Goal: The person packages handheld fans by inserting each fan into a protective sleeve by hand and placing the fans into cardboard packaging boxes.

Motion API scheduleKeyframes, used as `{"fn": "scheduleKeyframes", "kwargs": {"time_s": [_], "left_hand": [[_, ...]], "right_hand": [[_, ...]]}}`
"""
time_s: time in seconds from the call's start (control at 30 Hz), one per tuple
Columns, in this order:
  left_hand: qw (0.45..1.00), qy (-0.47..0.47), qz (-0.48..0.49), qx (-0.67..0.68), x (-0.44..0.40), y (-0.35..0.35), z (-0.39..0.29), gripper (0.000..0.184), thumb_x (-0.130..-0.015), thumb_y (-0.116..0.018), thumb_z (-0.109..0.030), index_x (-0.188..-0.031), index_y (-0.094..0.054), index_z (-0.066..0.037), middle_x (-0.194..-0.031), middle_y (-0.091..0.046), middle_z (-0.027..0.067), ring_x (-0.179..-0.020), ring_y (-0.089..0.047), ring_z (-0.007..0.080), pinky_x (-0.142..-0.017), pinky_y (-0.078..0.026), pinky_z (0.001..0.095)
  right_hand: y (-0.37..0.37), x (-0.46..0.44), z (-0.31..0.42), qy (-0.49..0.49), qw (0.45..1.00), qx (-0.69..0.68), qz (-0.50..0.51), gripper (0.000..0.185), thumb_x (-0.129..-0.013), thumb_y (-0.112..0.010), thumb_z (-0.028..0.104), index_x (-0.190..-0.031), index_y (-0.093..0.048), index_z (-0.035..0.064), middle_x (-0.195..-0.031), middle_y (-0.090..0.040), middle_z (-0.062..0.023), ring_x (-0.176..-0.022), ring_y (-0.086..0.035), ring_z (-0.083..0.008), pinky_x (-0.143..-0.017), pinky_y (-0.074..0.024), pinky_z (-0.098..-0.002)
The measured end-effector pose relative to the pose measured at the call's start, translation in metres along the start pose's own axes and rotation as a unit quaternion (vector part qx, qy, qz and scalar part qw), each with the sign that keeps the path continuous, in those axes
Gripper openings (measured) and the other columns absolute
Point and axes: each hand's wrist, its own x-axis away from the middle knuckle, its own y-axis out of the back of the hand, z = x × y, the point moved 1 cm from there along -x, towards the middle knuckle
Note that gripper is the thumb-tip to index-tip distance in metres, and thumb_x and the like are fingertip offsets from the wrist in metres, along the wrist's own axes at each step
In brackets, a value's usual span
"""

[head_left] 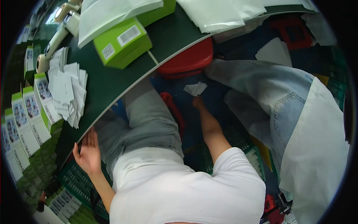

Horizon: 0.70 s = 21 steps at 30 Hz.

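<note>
My left hand [88,153] is open, palm up, with its fingers at the edge of the dark green table [112,80]. Nothing lies in it. My right arm reaches down beside the seated legs, and my right hand [197,102] is at a creased white piece of paper [195,89] low over the blue floor. The fingers look closed on the paper's lower edge, though they are small and dim here. A red stool [190,59] stands just beyond the paper, partly under the table.
On the table are a green box [123,43], white bags [220,13], a pile of white slips [69,89] and a tape dispenser [56,41]. Several printed boxes [31,108] line the left. A person in jeans [261,80] is close on the right. Green crates [80,183] stand below.
</note>
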Motion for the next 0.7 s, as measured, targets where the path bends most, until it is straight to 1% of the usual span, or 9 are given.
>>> {"fn": "scheduleKeyframes", "kwargs": {"time_s": [0.13, 0.2, 0.3, 0.37, 0.43, 0.47, 0.6, 0.63, 0.7], "left_hand": [[1.000, 0.000, 0.008, 0.004, -0.007, 0.004, 0.003, 0.050, -0.090, -0.049, -0.021, -0.128, -0.039, 0.009, -0.140, -0.035, 0.0266, -0.136, -0.029, 0.0323, -0.113, -0.024, 0.0407], [1.000, -0.007, -0.014, -0.010, -0.009, 0.003, 0.005, 0.050, -0.090, -0.049, -0.021, -0.128, -0.039, 0.010, -0.136, -0.041, 0.0271, -0.131, -0.038, 0.0327, -0.108, -0.032, 0.0404], [0.995, 0.057, -0.018, -0.075, 0.002, -0.032, 0.009, 0.049, -0.090, -0.050, -0.021, -0.127, -0.040, 0.010, -0.126, -0.051, 0.0256, -0.116, -0.053, 0.0339, -0.099, -0.043, 0.0375], [0.924, 0.027, 0.000, -0.382, 0.019, -0.041, 0.008, 0.046, -0.089, -0.052, -0.020, -0.123, -0.045, 0.009, -0.113, -0.059, 0.0233, -0.098, -0.062, 0.0332, -0.089, -0.048, 0.0356], [0.842, -0.021, 0.059, -0.536, 0.042, -0.057, -0.003, 0.045, -0.086, -0.056, -0.021, -0.120, -0.048, 0.008, -0.107, -0.060, 0.0218, -0.091, -0.062, 0.0318, -0.084, -0.049, 0.0354], [0.849, -0.032, 0.042, -0.526, 0.054, -0.061, -0.014, 0.045, -0.086, -0.056, -0.021, -0.120, -0.048, 0.008, -0.107, -0.060, 0.0218, -0.091, -0.062, 0.0318, -0.084, -0.049, 0.0354], [0.844, -0.276, 0.159, -0.432, 0.104, -0.056, -0.059, 0.048, -0.081, -0.064, -0.021, -0.117, -0.051, 0.008, -0.100, -0.062, 0.0207, -0.091, -0.061, 0.0312, -0.083, -0.050, 0.0359], [0.840, -0.305, 0.114, -0.434, 0.114, -0.051, -0.062, 0.048, -0.081, -0.064, -0.021, -0.117, -0.051, 0.008, -0.100, -0.062, 0.0207, -0.091, -0.061, 0.0312, -0.083, -0.050, 0.0359], [0.847, -0.315, 0.256, -0.343, 0.121, -0.047, -0.054, 0.044, -0.077, -0.067, -0.015, -0.114, -0.055, 0.006, -0.100, -0.062, 0.0201, -0.091, -0.061, 0.0299, -0.084, -0.049, 0.0355]], "right_hand": [[0.016, 0.011, 0.056, -0.072, 0.997, -0.032, 0.021, 0.025, -0.082, -0.050, 0.014, -0.094, -0.066, -0.0020, -0.104, -0.059, -0.0217, -0.090, -0.056, -0.0396, -0.079, -0.0466, -0.0470], [-0.008, -0.008, 0.056, -0.139, 0.977, -0.158, -0.033, 0.024, -0.081, -0.050, 0.013, -0.090, -0.066, -0.0017, -0.100, -0.060, -0.0214, -0.088, -0.056, -0.0406, -0.078, -0.0459, -0.0476], [0.041, 0.009, 0.067, -0.106, 0.974, -0.180, -0.085, 0.022, -0.079, -0.051, 0.013, -0.085, -0.067, -0.0019, -0.090, -0.063, -0.0217, -0.083, -0.058, -0.0409, -0.076, -0.0472, -0.0469], [0.081, 0.024, 0.081, -0.058, 0.972, -0.190, -0.128, 0.021, -0.077, -0.052, 0.012, -0.079, -0.067, -0.0022, -0.081, -0.065, -0.0221, -0.078, -0.061, -0.0411, -0.074, -0.0484, -0.0461], [0.094, 0.031, 0.083, -0.040, 0.961, -0.205, -0.179, 0.020, -0.076, -0.053, 0.013, -0.075, -0.067, -0.0019, -0.080, -0.066, -0.0212, -0.076, -0.062, -0.0406, -0.072, -0.0496, -0.0446], [0.102, 0.043, 0.090, -0.020, 0.966, -0.192, -0.174, 0.020, -0.076, -0.053, 0.013, -0.075, -0.067, -0.0019, -0.080, -0.066, -0.0212, -0.076, -0.062, -0.0406, -0.072, -0.0496, -0.0446], [0.109, 0.048, 0.166, 0.100, 0.974, -0.150, -0.138, 0.019, -0.076, -0.054, 0.012, -0.076, -0.067, -0.0016, -0.080, -0.066, -0.0202, -0.075, -0.062, -0.0390, -0.071, -0.0495, -0.0435], [0.110, 0.055, 0.200, 0.140, 0.972, -0.143, -0.121, 0.018, -0.076, -0.054, 0.012, -0.076, -0.067, -0.0015, -0.079, -0.066, -0.0200, -0.075, -0.062, -0.0386, -0.071, -0.0495, -0.0432], [0.107, 0.076, 0.262, 0.214, 0.964, -0.129, -0.086, 0.018, -0.076, -0.054, 0.011, -0.077, -0.067, -0.0013, -0.079, -0.066, -0.0195, -0.074, -0.062, -0.0378, -0.071, -0.0495, -0.0426]]}}
